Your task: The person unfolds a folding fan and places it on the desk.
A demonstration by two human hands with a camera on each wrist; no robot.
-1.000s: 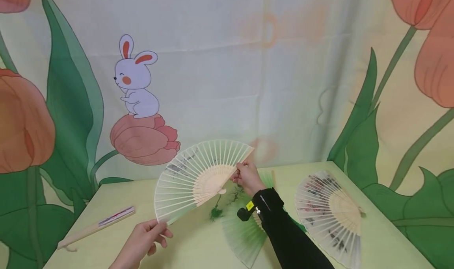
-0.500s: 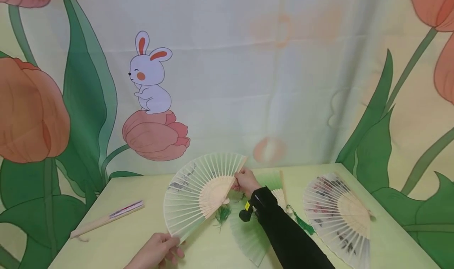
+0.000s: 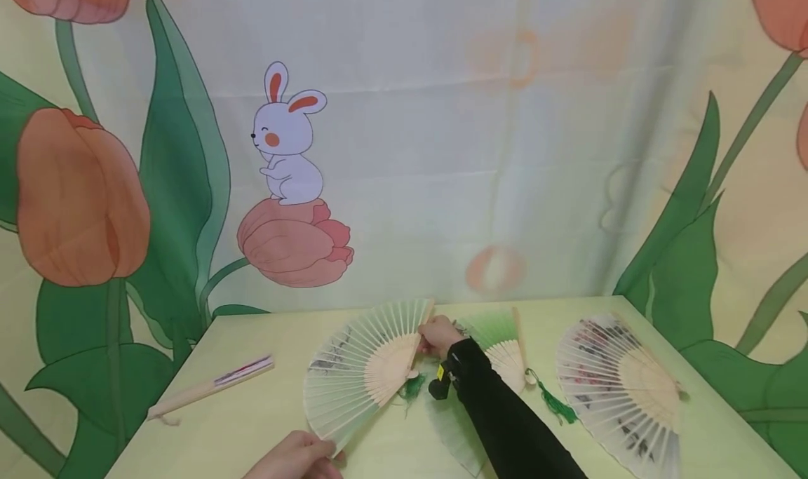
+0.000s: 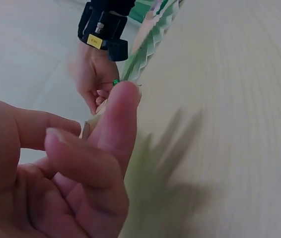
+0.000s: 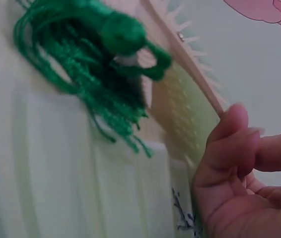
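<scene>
A spread pale green folding fan [image 3: 344, 377] with a grey branch print and light wooden ribs is held between my two hands, low over the table. My left hand [image 3: 298, 458] pinches its near left corner between thumb and finger. The right hand [image 3: 440, 336] grips the outer rib on its right side, also seen as fingers [image 5: 232, 148] in the right wrist view. From its pivot hangs a green tassel [image 5: 81, 54]. Under the right forearm lies a second spread green fan [image 3: 501, 339], partly hidden by the sleeve.
A spread white fan [image 3: 587, 367] with dark and red flower prints lies at the right of the pale yellow table [image 3: 208, 444]. At the left lies a folded fan [image 3: 211, 389]. A green tassel [image 3: 558, 403] extends from the second green fan. A printed curtain [image 3: 429, 149] hangs behind.
Both hands have lowered the held fan toward the table. The head view has shifted, so the scene slides to the right. More of the second green fan and its tassel now shows.
</scene>
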